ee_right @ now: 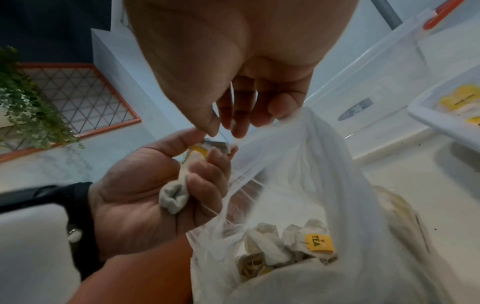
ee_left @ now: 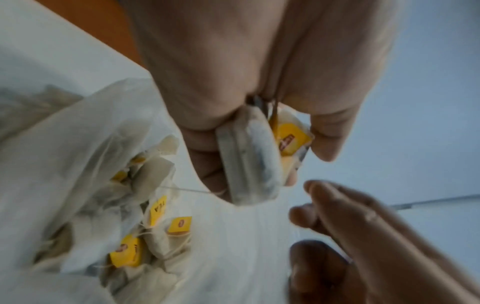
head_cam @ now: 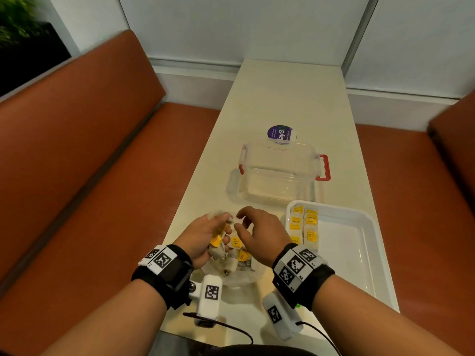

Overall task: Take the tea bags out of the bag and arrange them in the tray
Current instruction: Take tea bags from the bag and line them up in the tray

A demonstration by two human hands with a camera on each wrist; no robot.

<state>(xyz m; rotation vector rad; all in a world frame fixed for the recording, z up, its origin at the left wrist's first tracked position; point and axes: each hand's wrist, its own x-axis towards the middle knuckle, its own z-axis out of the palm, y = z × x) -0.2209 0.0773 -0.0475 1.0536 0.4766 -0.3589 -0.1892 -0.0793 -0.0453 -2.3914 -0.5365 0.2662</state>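
a small batch of tea bags (head_cam: 304,224) is already laid in the white tray (head_cam: 359,253), in two short rows along its near-left end; the greater part of the tray floor is left bare. the thin plastic bag (ee_right: 298,164) is seen on the table (head_cam: 282,98) between the wrists, its mouth open, and many loose tea bags (ee_left: 155,232) with yellow tags are counted inside it. the task is therefore judged to be at an early stage, with most of the stock not yet transferred.

a few tea bags (ee_left: 249,156) are held clenched in the left hand (head_cam: 203,237), above the bag opening, with fingers curled round them. the right hand (head_cam: 259,235) is held just beside it; thumb and fingertips (ee_right: 207,123) are brought close together at the top of that bunch. whether a string or tag is actually pinched cannot be told, as the contact is blurred.

a clear lidded container (head_cam: 280,173) with red latches is noted beyond the tray and appears to hold nothing.
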